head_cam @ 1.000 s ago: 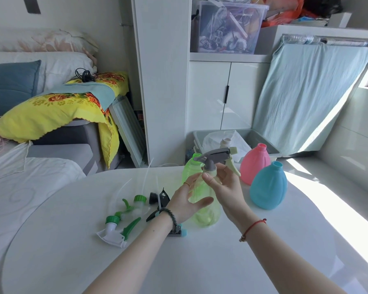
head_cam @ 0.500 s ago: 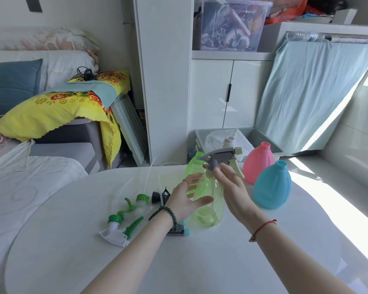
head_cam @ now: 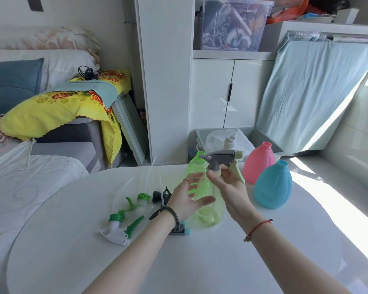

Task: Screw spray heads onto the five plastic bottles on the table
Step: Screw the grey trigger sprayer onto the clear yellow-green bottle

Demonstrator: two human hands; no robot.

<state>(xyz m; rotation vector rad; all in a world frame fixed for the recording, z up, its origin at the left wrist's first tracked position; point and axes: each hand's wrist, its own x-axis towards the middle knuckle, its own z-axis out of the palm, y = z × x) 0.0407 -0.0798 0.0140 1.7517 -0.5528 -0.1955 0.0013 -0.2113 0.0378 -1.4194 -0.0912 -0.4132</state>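
Note:
A clear green bottle [head_cam: 210,211] stands mid-table with a grey spray head [head_cam: 222,157] on its neck. My right hand [head_cam: 227,185] pinches the collar of that head. My left hand [head_cam: 187,196] cups the bottle's left side, fingers spread around it. A second green bottle [head_cam: 194,167] stands just behind, without a head. A pink bottle [head_cam: 258,165] and a blue bottle [head_cam: 273,185] stand open-necked to the right; a white bottle [head_cam: 231,143] peeks up behind. Loose spray heads lie left: a white-and-green one [head_cam: 119,230], a green-capped one [head_cam: 139,200] and a black one [head_cam: 160,195].
The round white table [head_cam: 72,240] has its edge close at the left and front. Thin dip tubes [head_cam: 149,172] lie near the loose heads. A grey-and-teal spray head [head_cam: 182,230] sits under my left wrist. Behind the table stand a grey bin [head_cam: 263,136] and white cabinets [head_cam: 212,92].
My right hand has turned on the spray head's collar, and the nozzle has swung slightly. My left hand's fingers have spread wider against the bottle. The bottle stays in place.

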